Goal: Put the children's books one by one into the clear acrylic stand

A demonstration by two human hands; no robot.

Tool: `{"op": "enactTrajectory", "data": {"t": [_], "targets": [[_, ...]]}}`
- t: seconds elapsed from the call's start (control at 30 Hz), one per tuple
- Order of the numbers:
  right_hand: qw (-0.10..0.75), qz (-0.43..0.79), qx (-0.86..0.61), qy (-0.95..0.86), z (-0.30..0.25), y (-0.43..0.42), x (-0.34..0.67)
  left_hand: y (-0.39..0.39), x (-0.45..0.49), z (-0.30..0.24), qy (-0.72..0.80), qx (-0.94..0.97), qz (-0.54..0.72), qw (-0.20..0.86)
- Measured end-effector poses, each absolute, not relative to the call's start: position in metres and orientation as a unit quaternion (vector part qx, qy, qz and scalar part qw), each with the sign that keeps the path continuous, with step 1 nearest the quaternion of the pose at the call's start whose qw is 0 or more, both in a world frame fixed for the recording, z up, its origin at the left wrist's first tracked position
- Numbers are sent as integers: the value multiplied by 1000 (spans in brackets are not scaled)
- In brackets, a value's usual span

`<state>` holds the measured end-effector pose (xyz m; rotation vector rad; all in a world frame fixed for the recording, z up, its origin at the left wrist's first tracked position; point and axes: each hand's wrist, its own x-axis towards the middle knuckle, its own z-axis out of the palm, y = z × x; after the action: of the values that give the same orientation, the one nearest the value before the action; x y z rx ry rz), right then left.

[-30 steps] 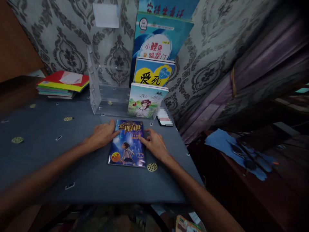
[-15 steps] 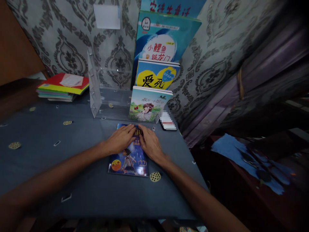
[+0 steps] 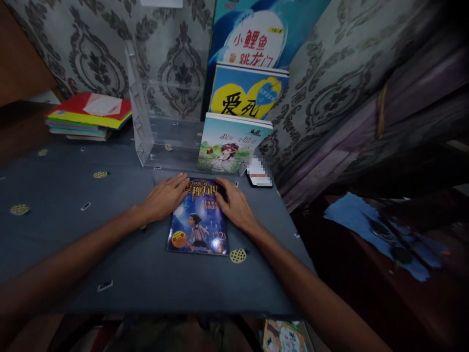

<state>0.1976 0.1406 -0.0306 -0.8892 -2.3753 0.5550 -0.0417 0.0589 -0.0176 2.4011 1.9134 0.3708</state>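
Observation:
A blue paperback book (image 3: 208,227) with a cartoon figure on its cover lies flat on the cloth-covered table (image 3: 120,259). My left hand (image 3: 165,196) rests at its upper left edge, fingers stretched out and touching the cover. At the upper right edge is my right hand (image 3: 235,204), thumb and fingers apart, fingertips against the book. Neither hand lifts it. Just behind stands a clear acrylic display rack (image 3: 141,127), whose right side holds a green-covered book (image 3: 223,146), a blue and yellow book (image 3: 251,90) and a tall blue book (image 3: 252,39).
A stack of coloured books or folders (image 3: 90,115) sits at the table's back left. Beside the rack's right foot lies a phone (image 3: 259,173), partly pixelated. A purple curtain (image 3: 351,132) hangs on the right. Lower right, a blue cloth (image 3: 370,225) lies on a dark red surface.
My hands have moved apart from the top middle of the book to its two sides, uncovering the title. The camera view has tilted downward a little.

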Motion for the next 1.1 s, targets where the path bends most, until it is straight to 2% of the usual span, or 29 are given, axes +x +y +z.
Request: {"op": "enactTrajectory", "data": {"t": [0.17,0.4,0.73,1.1], "targets": [[264,200,-319,-888,-35,142,199,58,-41,-14,624,774,104,16],[189,205,-311,-908,-28,118,212,57,-38,-12,635,767,93,15],[140,208,-234,-939,-23,69,250,56,-40,-14,630,768,113,37],[110,233,-255,-932,-9,32,240,69,-56,-10,587,804,92,38]]}}
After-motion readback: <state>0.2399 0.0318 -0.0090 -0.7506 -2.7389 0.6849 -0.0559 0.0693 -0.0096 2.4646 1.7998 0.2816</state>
